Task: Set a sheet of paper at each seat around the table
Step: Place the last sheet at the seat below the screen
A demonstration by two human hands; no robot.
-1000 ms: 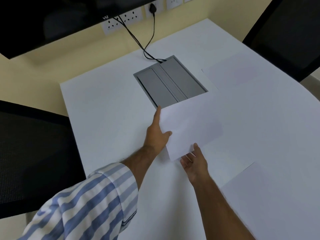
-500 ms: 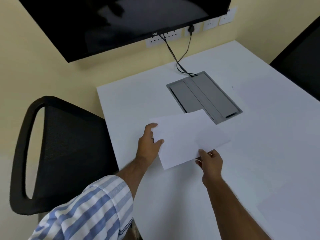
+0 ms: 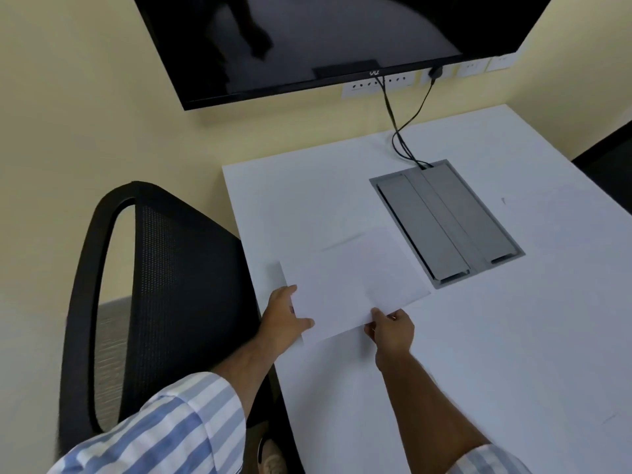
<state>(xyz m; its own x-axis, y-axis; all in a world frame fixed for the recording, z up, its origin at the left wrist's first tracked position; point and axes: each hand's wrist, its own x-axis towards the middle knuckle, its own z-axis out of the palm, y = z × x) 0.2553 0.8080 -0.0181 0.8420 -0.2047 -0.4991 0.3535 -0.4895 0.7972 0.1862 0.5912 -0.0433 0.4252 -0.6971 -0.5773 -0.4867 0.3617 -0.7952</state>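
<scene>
A white sheet of paper point(image 3: 352, 278) hovers low over the white table point(image 3: 496, 336), near its left edge and in front of the black mesh chair point(image 3: 164, 295). My left hand point(image 3: 284, 318) grips the sheet's left edge, thumb on top. My right hand point(image 3: 391, 328) pinches its near edge between thumb and fingers. The sheet's far right corner lies close to the grey cable box point(image 3: 448, 220) set into the table. Another sheet point(image 3: 561, 213) lies faintly visible at the far right of the table.
A black screen point(image 3: 325, 35) hangs on the wall above wall sockets point(image 3: 379, 83). Two black cables point(image 3: 400, 131) run from the sockets down into the cable box. A second dark chair point(image 3: 612, 165) shows at the right edge. My shoe point(image 3: 272, 456) is visible below the table edge.
Both hands have carried the sheet leftward across the table, from over the cable box to the spot in front of the left chair. The view has swung left and up.
</scene>
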